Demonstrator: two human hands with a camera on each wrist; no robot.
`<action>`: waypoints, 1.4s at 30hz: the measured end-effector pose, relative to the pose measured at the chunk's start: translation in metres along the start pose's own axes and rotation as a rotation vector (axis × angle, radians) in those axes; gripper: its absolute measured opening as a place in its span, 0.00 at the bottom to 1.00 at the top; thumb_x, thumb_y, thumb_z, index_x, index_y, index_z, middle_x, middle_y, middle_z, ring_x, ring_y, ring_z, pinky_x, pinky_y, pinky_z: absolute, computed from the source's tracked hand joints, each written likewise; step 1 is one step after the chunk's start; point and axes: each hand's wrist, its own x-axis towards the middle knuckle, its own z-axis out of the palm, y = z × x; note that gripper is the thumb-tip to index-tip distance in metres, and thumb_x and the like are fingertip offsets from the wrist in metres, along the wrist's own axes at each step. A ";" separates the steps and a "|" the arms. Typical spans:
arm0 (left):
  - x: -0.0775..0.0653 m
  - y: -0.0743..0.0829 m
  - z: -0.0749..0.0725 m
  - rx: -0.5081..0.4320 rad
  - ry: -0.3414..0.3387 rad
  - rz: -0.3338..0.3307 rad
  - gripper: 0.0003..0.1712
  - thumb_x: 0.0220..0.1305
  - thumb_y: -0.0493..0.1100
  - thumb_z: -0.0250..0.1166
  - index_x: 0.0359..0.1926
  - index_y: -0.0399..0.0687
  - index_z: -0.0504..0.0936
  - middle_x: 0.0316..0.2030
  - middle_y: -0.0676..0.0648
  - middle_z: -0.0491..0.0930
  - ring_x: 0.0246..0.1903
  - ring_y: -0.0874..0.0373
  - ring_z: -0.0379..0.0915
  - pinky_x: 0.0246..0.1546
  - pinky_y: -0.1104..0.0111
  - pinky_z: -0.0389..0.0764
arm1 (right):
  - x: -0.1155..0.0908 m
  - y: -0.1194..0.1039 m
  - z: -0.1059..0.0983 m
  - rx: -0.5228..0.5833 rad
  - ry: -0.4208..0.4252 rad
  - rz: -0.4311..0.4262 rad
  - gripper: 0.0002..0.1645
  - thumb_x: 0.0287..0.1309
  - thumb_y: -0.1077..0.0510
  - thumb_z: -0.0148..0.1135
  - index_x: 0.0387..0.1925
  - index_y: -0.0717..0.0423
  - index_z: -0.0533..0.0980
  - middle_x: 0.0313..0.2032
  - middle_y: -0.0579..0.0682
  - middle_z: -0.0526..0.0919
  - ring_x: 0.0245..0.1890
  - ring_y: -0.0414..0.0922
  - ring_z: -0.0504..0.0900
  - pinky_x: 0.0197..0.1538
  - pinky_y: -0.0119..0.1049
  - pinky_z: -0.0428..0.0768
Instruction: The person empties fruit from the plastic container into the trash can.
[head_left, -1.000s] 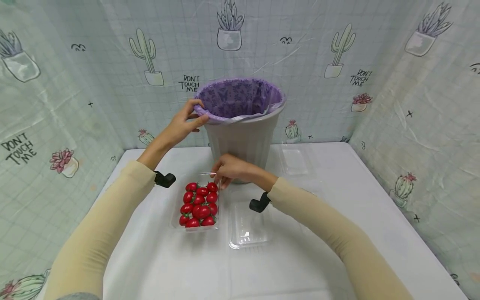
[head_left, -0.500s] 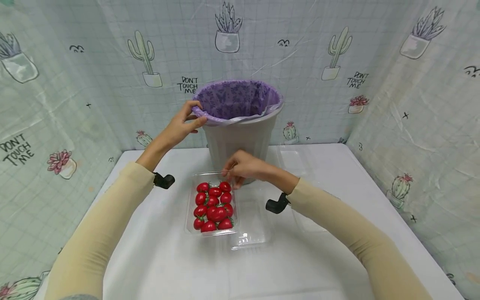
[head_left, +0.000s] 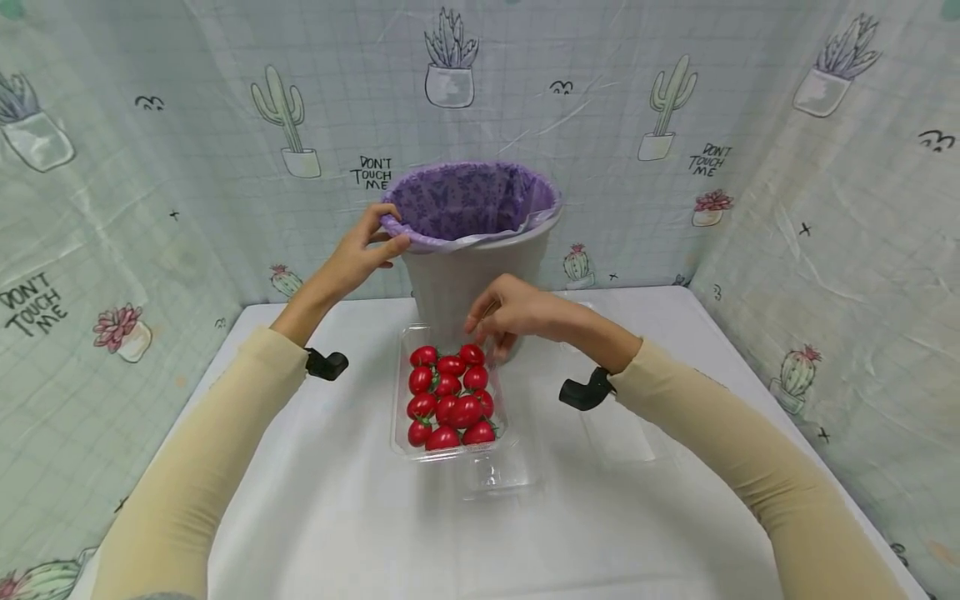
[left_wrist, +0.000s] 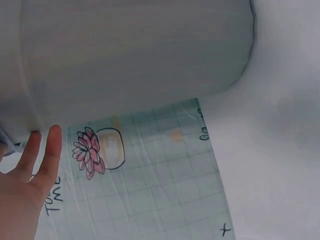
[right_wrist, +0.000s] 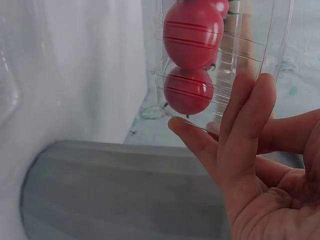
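My left hand (head_left: 367, 243) grips the near left rim of a grey trash bin (head_left: 450, 287), thumb and fingers on the folded edge of its purple patterned bag (head_left: 465, 200). With my right hand (head_left: 516, 308) I hold a clear plastic box (head_left: 400, 400) by its far right corner, just in front of the bin. Red cherry tomatoes (head_left: 447, 408) with green stems fill the box. In the right wrist view the fingers lie along the box wall (right_wrist: 252, 47), above the table. The left wrist view shows two straight fingers (left_wrist: 52, 145) against the bin's side.
A clear plastic tray (head_left: 517, 479) lies on the white table (head_left: 330, 517), partly behind the tomato box. Another flat clear piece (head_left: 622, 437) lies under my right forearm. Cactus-print curtains (head_left: 585, 50) enclose the back and both sides.
My right hand has carried the tomato box to the right and slightly away from me, now overlapping the clear tray in view. My left hand stays on the bin's rim.
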 end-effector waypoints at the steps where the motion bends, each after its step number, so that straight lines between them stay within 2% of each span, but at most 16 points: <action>1: 0.000 0.000 0.000 -0.001 0.000 0.001 0.25 0.76 0.50 0.60 0.65 0.53 0.61 0.67 0.46 0.68 0.71 0.42 0.65 0.60 0.38 0.74 | -0.002 -0.002 -0.003 -0.006 0.001 -0.006 0.16 0.65 0.69 0.58 0.52 0.71 0.82 0.37 0.61 0.90 0.19 0.41 0.82 0.32 0.38 0.88; 5: -0.002 0.000 0.000 -0.003 -0.004 0.004 0.25 0.77 0.50 0.59 0.66 0.52 0.60 0.69 0.44 0.67 0.72 0.42 0.64 0.61 0.37 0.73 | -0.011 -0.013 -0.014 -0.024 0.014 -0.036 0.17 0.65 0.69 0.57 0.53 0.71 0.82 0.37 0.61 0.90 0.19 0.42 0.82 0.30 0.35 0.86; 12: -0.002 0.001 0.000 -0.006 -0.006 0.012 0.24 0.77 0.50 0.59 0.65 0.52 0.60 0.70 0.42 0.66 0.73 0.41 0.63 0.61 0.36 0.73 | -0.025 -0.036 -0.033 -0.018 0.050 -0.059 0.15 0.66 0.69 0.57 0.52 0.69 0.82 0.40 0.60 0.89 0.19 0.43 0.83 0.31 0.37 0.87; 19: -0.001 -0.001 0.001 0.004 0.003 0.008 0.24 0.78 0.50 0.59 0.65 0.53 0.60 0.67 0.45 0.68 0.72 0.43 0.64 0.60 0.42 0.76 | -0.034 -0.056 -0.051 -0.046 0.098 -0.061 0.14 0.66 0.67 0.60 0.50 0.67 0.83 0.40 0.59 0.90 0.20 0.45 0.83 0.32 0.38 0.88; 26: -0.001 -0.001 0.000 0.000 -0.003 0.010 0.24 0.78 0.49 0.57 0.67 0.50 0.58 0.71 0.40 0.64 0.73 0.41 0.62 0.62 0.37 0.73 | -0.034 -0.068 -0.074 0.001 0.122 -0.034 0.14 0.68 0.67 0.60 0.52 0.68 0.82 0.41 0.57 0.90 0.19 0.43 0.82 0.31 0.34 0.86; 30: 0.000 -0.001 0.000 0.006 0.002 0.004 0.24 0.78 0.49 0.57 0.67 0.52 0.59 0.73 0.41 0.64 0.73 0.40 0.62 0.62 0.36 0.73 | -0.033 -0.073 -0.089 0.030 0.135 -0.020 0.16 0.68 0.67 0.59 0.54 0.69 0.80 0.39 0.54 0.89 0.20 0.42 0.81 0.32 0.33 0.85; 38: -0.001 -0.001 0.001 0.013 0.014 0.006 0.24 0.79 0.47 0.57 0.67 0.51 0.59 0.72 0.43 0.66 0.73 0.40 0.64 0.58 0.45 0.78 | -0.027 -0.083 -0.118 0.054 0.213 0.030 0.17 0.70 0.65 0.58 0.57 0.70 0.79 0.38 0.51 0.89 0.21 0.41 0.75 0.34 0.30 0.83; 42: -0.001 -0.001 -0.001 0.015 0.007 -0.002 0.23 0.78 0.49 0.58 0.67 0.57 0.60 0.74 0.44 0.64 0.73 0.41 0.63 0.59 0.45 0.77 | -0.029 -0.090 -0.130 0.103 0.250 0.037 0.16 0.70 0.65 0.60 0.55 0.68 0.80 0.40 0.51 0.88 0.22 0.41 0.74 0.33 0.29 0.83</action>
